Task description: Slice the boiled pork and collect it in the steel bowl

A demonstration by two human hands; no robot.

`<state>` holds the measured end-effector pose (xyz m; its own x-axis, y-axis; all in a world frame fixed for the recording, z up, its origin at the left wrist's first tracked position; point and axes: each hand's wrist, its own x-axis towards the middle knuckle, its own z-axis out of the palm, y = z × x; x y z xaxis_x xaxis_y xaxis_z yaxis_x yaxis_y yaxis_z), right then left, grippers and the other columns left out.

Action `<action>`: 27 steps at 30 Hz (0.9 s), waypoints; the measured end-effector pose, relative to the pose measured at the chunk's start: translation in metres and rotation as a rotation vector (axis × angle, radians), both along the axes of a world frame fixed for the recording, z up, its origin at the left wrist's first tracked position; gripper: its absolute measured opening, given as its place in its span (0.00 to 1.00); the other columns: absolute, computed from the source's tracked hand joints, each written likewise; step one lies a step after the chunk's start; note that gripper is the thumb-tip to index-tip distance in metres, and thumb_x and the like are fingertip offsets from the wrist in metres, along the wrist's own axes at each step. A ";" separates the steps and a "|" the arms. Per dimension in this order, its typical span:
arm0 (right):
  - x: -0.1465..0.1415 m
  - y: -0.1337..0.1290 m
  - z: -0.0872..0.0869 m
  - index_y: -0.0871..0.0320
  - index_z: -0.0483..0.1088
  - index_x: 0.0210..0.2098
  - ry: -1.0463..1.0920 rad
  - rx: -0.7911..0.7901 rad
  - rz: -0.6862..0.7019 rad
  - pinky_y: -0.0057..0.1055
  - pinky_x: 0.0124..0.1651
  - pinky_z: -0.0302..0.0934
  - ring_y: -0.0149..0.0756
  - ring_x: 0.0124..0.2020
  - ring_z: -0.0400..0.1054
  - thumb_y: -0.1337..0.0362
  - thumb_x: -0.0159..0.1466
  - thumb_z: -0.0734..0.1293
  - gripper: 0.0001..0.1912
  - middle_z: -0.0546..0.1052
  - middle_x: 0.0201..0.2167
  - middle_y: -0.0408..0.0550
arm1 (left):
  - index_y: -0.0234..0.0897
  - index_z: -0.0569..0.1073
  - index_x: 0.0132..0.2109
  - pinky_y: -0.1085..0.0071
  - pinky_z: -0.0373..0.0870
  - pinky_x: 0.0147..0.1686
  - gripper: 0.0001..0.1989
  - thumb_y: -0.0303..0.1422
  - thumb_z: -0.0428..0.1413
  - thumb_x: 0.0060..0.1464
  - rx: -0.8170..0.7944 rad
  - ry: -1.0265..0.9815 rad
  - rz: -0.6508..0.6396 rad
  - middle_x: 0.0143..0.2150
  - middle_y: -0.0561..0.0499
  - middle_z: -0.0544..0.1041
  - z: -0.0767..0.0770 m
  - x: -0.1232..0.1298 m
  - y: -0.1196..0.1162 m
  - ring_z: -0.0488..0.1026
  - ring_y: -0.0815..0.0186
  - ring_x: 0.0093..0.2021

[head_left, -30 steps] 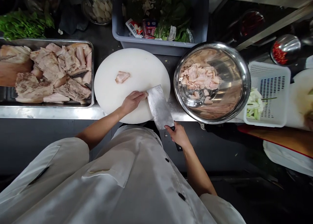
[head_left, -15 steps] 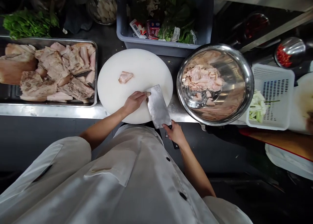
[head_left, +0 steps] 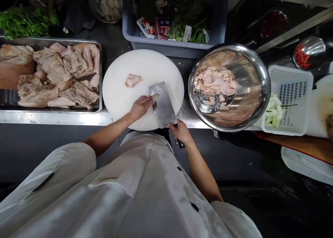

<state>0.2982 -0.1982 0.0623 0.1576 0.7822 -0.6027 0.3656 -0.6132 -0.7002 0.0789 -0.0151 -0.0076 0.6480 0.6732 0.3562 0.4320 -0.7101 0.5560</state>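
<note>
My right hand (head_left: pixel 180 131) grips the black handle of a cleaver (head_left: pixel 163 106). Its broad blade lies flat or nearly so over the right part of a round white cutting board (head_left: pixel 117 68). At the blade's left edge, the closed fingers of my left hand (head_left: pixel 140 107) pinch a small pale piece of meat (head_left: pixel 155 97), which overlaps the blade. Farther back on the board lies a separate chunk of meat (head_left: pixel 133 80), touched by neither hand.
To the left is a metal tray (head_left: pixel 100 75) of large meat pieces. A steel bowl (head_left: pixel 255 103) with sliced meat stands to the right, beside a white basket (head_left: pixel 299 123). Behind the board sits a grey bin (head_left: pixel 166 49) holding greens and packets.
The cleaver and my right hand have moved left and slightly away from me. The blade now reaches under the piece at my left fingertips. My left hand has shifted slightly left.
</note>
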 end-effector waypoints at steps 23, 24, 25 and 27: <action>0.032 -0.054 0.016 0.53 0.69 0.38 -0.013 -0.143 0.182 0.32 0.22 0.59 0.37 0.13 0.66 0.48 0.66 0.66 0.15 0.70 0.17 0.38 | 0.38 0.74 0.34 0.53 0.75 0.45 0.07 0.26 0.55 0.60 0.018 0.095 0.209 0.35 0.43 0.75 -0.005 0.008 0.013 0.72 0.53 0.43; 0.045 -0.067 0.022 0.52 0.69 0.37 -0.002 -0.164 0.205 0.34 0.21 0.59 0.39 0.13 0.66 0.47 0.65 0.66 0.15 0.70 0.16 0.38 | 0.38 0.74 0.35 0.51 0.74 0.46 0.05 0.26 0.56 0.59 0.001 0.087 0.259 0.36 0.42 0.74 -0.005 0.005 0.023 0.72 0.51 0.45; 0.056 -0.077 0.027 0.51 0.70 0.37 0.008 -0.182 0.218 0.36 0.20 0.58 0.41 0.13 0.66 0.46 0.64 0.66 0.15 0.69 0.16 0.39 | 0.37 0.74 0.36 0.48 0.74 0.49 0.03 0.26 0.56 0.58 -0.009 0.075 0.309 0.38 0.41 0.74 -0.002 0.000 0.034 0.72 0.49 0.46; 0.070 -0.090 0.036 0.48 0.71 0.37 0.013 -0.200 0.205 0.40 0.19 0.58 0.44 0.13 0.66 0.46 0.63 0.67 0.13 0.70 0.15 0.42 | 0.36 0.75 0.42 0.44 0.71 0.54 0.05 0.27 0.57 0.58 0.002 0.040 0.397 0.44 0.38 0.75 0.006 -0.010 0.054 0.71 0.46 0.52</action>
<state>0.3681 -0.2877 0.0980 -0.0004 0.6624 -0.7491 0.4878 -0.6538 -0.5784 0.0684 0.0384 -0.0020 0.3512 0.8734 0.3375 0.6946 -0.4847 0.5316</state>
